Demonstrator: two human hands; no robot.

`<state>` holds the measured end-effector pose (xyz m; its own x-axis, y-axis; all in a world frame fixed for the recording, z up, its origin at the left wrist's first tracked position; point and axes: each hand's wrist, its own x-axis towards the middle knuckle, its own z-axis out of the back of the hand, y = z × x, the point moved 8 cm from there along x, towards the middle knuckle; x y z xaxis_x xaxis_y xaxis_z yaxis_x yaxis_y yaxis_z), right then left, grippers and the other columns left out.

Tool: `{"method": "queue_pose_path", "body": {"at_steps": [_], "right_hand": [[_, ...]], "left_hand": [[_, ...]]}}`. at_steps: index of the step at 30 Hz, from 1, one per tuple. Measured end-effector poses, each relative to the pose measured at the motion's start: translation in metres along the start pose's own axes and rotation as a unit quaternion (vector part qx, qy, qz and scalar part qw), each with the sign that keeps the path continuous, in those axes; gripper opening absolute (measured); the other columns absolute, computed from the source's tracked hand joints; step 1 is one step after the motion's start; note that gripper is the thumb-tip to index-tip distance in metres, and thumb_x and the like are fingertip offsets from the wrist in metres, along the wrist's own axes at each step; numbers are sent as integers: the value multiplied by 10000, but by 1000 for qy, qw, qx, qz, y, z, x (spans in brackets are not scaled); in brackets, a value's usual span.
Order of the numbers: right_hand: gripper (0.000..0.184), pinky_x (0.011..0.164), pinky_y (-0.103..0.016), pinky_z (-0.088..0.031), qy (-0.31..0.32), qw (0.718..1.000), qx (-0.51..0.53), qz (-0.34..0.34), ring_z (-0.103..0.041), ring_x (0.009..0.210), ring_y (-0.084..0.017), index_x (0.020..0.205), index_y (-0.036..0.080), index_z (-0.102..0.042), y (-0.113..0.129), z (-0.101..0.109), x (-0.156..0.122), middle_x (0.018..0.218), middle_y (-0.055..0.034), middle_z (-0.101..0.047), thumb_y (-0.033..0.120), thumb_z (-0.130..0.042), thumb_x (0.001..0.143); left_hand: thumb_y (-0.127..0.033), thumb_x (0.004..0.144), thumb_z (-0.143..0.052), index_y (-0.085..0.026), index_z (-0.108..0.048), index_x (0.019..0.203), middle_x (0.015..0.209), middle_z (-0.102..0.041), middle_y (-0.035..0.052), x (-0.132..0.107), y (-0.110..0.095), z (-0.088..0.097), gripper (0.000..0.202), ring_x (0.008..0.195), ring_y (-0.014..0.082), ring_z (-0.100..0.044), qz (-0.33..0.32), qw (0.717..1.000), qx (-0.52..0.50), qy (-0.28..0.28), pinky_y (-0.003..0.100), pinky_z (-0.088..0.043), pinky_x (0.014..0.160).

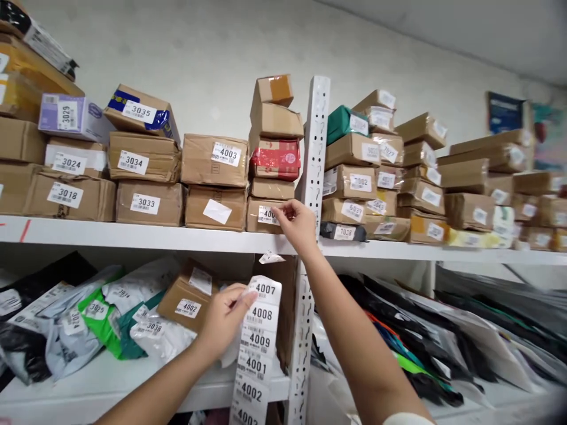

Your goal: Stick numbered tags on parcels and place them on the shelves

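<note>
1 white perforated post (pixel 317 130) stands before a pale wall (pixel 199 65).

Wall (pixel 212 59) is pale and faintly mottled; it meets a smooth grey ceiling (pixel 509 29) along a slanting line, upper right. White shelving stands in front: perforated upright post (pixel 318 106), upper shelf (pixel 88 232), lower shelf (pixel 71 389). Dark blue poster (pixel 505 111) and teal poster (pixel 548 133) hang far right. Light is soft, diffuse.

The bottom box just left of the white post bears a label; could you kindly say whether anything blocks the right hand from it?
Nothing visible does: the right hand is at the right edge of the label on the bottom box. The white post stands beside the box.
</note>
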<state>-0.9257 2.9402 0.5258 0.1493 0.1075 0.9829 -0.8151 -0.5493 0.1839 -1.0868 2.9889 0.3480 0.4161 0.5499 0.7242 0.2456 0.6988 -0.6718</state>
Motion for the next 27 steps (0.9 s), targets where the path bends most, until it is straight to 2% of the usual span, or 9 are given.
{"method": "queue_pose_path", "body": {"at_steps": [3,7,14,18,22,25,27], "right_hand": [[148,583,-256,-373,43,995,-78,40,-499,557,-128,690,184,-573,1,-8,3,605,16,-567,263,-679,757],[164,601,-266,-338,52,985,-144,80,-475,580,-142,680,195,-527,4,-16,-3,613,20,-525,197,-679,741],[142,629,-279,-369,24,977,-179,115,-480,626,-167,738,201,-531,9,-13,-13,671,0,-527,200,-670,765],[103,628,-289,-392,-2,968,-214,128,-485,628,-172,798,189,-592,8,-9,-18,717,-20,-547,234,-682,777],[133,637,-308,-433,-24,964,-233,126,-509,625,-174,879,174,-646,8,-8,-27,751,-36,-559,278,-679,803],[212,631,-320,-465,-54,959,-257,107,-549,660,-174,992,178,-663,9,-8,-37,968,-101,-584,319,-652,834],[253,643,-339,-482,-89,950,-282,100,-575,742,-200,1050,186,-661,12,-8,-44,1110,-146,-537,341,-627,852]], "left_hand": [[-423,931,-512,-162,-628,687,807,-605,54,-17,6,-19,375,781,190,-549,-18,1000,-5,18,284,-403,713],[-421,931,-516,-161,-511,605,689,-491,11,-41,13,-41,417,680,145,-479,1,999,-24,34,262,-362,642],[-408,943,-500,-170,-416,599,658,-420,-10,-72,12,-58,426,631,116,-418,-8,996,-52,71,261,-314,598],[-410,950,-492,-166,-433,611,661,-396,-11,-81,15,-50,422,635,114,-411,-9,995,-73,71,262,-302,595],[-442,948,-481,-164,-461,613,671,-395,-2,-90,28,-32,436,640,124,-418,8,994,-92,56,263,-315,597],[-493,925,-498,-160,-542,643,676,-435,14,-93,39,-10,438,633,138,-441,10,997,-80,9,262,-330,580],[-513,913,-507,-159,-570,638,666,-452,20,-90,42,6,453,634,144,-456,11,997,-73,-20,259,-338,581]]}}
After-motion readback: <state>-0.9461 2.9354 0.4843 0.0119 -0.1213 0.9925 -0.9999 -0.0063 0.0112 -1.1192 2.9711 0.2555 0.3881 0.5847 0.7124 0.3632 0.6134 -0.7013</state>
